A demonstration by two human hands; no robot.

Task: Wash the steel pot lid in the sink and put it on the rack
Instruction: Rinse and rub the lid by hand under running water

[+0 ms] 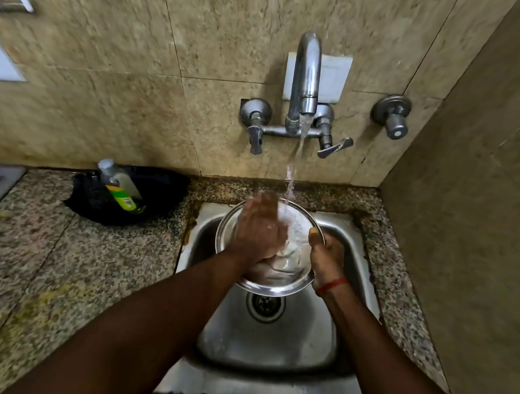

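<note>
The pot lid is held over the sink, above the drain, under the tap; left hand on it, right hand at its three o'clock rim. At ten o'clock from the sink, a bottle lies in a pan on the counter.
</note>
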